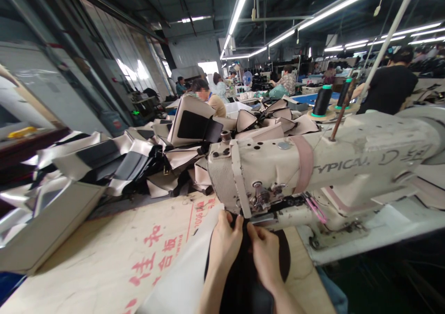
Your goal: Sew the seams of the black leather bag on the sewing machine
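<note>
Pinching the top edge of a black leatherette panel (280, 254), the left hand (224, 244) and the right hand (266, 258) sit close together near the front edge of the table (104, 244), fingers bent and thumbs on top, just in front of the presser foot (262, 198) of an industrial sewing machine (313, 159). A pale sheet (182, 263) lies just left of the panel, running toward the table's near edge; whether the two are joined is hard to tell. The main risk sits right at the fingertips: this close to the needle area, a slip or hurried feed could carry a finger under the foot. A panel gripped at a skew could also produce a crooked seam or a pucker. The sheet looks slick, so it could slide toward the near edge and drag the panel out of line. Toward the far left of the table, a loose heap of cream-and-black cut panels (139, 166) could slump onto the work area and crowd the hands. Behind the machine, black thread cones (322, 101) stand upright, and a snag in their thread could interrupt the stitching. Farther off, a co-worker (389, 84) in a black top stands at the next station, among other people working along the rows.
</note>
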Motion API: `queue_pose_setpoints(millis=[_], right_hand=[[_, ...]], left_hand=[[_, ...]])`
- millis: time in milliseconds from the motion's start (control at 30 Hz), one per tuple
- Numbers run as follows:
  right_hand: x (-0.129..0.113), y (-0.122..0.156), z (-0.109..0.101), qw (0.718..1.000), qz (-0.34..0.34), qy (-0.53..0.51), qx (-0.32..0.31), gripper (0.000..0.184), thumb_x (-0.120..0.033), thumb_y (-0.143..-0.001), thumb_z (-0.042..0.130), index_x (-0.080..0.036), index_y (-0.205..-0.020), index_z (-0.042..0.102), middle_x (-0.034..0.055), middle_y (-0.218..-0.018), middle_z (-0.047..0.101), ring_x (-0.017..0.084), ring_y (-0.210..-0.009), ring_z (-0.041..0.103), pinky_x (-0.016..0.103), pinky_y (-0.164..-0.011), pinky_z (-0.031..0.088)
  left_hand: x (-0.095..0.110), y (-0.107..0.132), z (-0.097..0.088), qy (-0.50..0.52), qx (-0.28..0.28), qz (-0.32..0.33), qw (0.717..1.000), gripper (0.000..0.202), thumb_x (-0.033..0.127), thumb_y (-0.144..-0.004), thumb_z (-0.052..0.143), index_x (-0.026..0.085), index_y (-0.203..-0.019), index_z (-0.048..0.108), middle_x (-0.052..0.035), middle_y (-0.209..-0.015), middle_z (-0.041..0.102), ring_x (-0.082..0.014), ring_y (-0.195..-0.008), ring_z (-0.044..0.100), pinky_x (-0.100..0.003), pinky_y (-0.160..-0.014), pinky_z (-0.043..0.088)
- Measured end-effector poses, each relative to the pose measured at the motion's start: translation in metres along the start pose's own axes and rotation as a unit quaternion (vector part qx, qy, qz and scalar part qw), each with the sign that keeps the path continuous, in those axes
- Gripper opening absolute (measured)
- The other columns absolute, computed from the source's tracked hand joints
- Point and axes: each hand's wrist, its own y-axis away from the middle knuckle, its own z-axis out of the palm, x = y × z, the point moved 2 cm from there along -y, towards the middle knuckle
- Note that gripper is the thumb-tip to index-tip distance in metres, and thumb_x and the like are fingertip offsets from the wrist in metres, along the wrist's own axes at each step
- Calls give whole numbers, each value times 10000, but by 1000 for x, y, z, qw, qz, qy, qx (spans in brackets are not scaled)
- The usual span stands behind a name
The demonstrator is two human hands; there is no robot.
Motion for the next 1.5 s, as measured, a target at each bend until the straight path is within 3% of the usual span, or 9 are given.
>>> queue_pose_setpoints(millis=[67,133,167,233,300,400,633,933,1500], right_hand=[[-8,-1,-22,990,-84,100,-61,432,-469,-834,440,-151,-594,608,13,-515,557,122,-478,457,228,-475,327],[-20,-4,-68,949,-219,222,-40,320,-369,-854,452,-166,-714,656,33,-635,627,137,-563,542,232,-549,391],[-29,-6,-101,911,-309,268,45,218,-318,-837,500,-180,-819,669,44,-768,658,149,-680,587,237,-646,430],[-42,-11,-174,787,-450,349,237,208,-254,-771,600,-168,-951,660,86,-959,648,200,-884,588,308,-843,432],[-45,-20,-240,688,-471,419,360,353,-218,-755,609,-117,-1094,602,140,-1081,604,269,-1019,542,403,-934,391],[-26,-34,-292,639,-482,514,309,423,-201,-810,526,-118,-1225,503,125,-1149,584,273,-1082,527,443,-989,360],[33,-32,-294,621,-483,562,256,495,-239,-826,511,-163,-1304,408,89,-1222,541,239,-1092,534,418,-1014,356],[-41,-25,-293,623,-478,554,275,353,-278,-854,480,-184,-1191,534,57,-1135,605,212,-1038,568,448,-1052,295],[-30,-30,-290,624,-467,557,287,456,-273,-811,552,-146,-1242,473,99,-1198,559,249,-1125,505,455,-1055,262]], left_hand=[[-1,-1,0,5,-2,1,1000,188,351,-811,431,198,-919,444,-14,-779,569,-180,-731,560,-271,-647,386],[-1,0,0,1,-5,-3,1000,197,360,-816,422,201,-931,447,-12,-774,570,-180,-722,557,-269,-645,381],[-1,0,-1,-5,-6,-7,1000,203,367,-819,416,203,-935,448,-10,-765,569,-180,-713,555,-269,-643,378],[-1,0,-1,-18,-11,-16,1000,209,380,-822,409,208,-933,451,-4,-742,564,-180,-688,547,-267,-632,371],[-1,1,-1,-26,-13,-21,999,202,379,-820,410,212,-926,451,2,-730,559,-178,-672,540,-263,-624,366],[-1,0,0,-28,-4,-19,999,202,379,-816,414,212,-926,445,2,-742,554,-175,-672,533,-262,-624,363],[-1,6,2,-36,0,-10,999,232,425,-814,405,213,-903,434,9,-702,531,-176,-643,520,-260,-593,350],[-3,12,4,-57,21,-14,998,289,504,-808,386,235,-728,316,51,-567,416,-167,-536,472,-250,-539,324],[-14,-20,9,-70,7,-22,997,225,417,-787,410,196,-750,433,0,-639,524,-188,-637,543,-257,-571,354]])
